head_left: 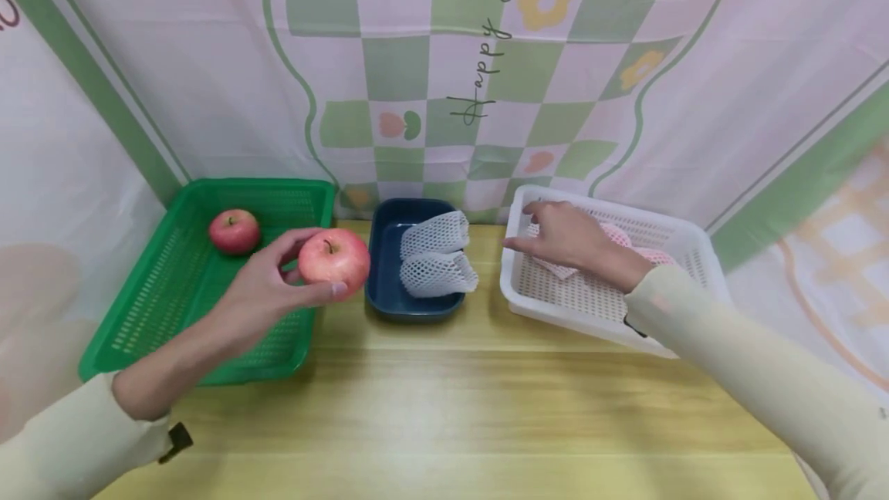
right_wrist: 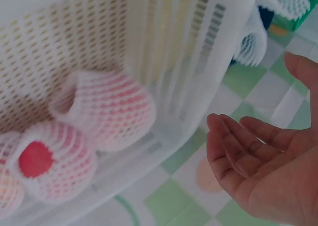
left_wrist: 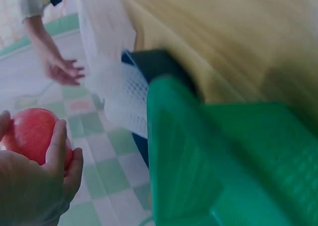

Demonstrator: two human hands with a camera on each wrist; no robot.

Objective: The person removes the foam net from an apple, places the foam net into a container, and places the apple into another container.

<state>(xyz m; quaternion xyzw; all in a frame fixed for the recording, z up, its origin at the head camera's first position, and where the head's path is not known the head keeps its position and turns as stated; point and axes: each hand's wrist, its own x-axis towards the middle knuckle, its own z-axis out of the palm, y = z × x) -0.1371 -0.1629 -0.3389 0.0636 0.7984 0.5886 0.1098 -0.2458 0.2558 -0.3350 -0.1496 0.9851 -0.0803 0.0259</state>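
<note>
My left hand [head_left: 271,276] grips a red apple [head_left: 334,263] between thumb and fingers, raised near the right rim of the green basket [head_left: 208,369]. Another apple [head_left: 234,231] lies inside that basket. Over the left part of the white basket [head_left: 556,315] is my right hand [head_left: 564,234], its fingers loosely spread with nothing in them. Net-wrapped apples [right_wrist: 59,161] sit in the white basket; one shows red skin through the opening of its foam net. Between the two baskets, a dark blue tray [head_left: 385,303] holds white foam nets [head_left: 437,272].
All three containers stand on a wooden table [head_left: 417,407], along its back edge. Behind them hangs a checkered green and white cloth [head_left: 396,68]. The foam nets stick out over the blue tray's right rim.
</note>
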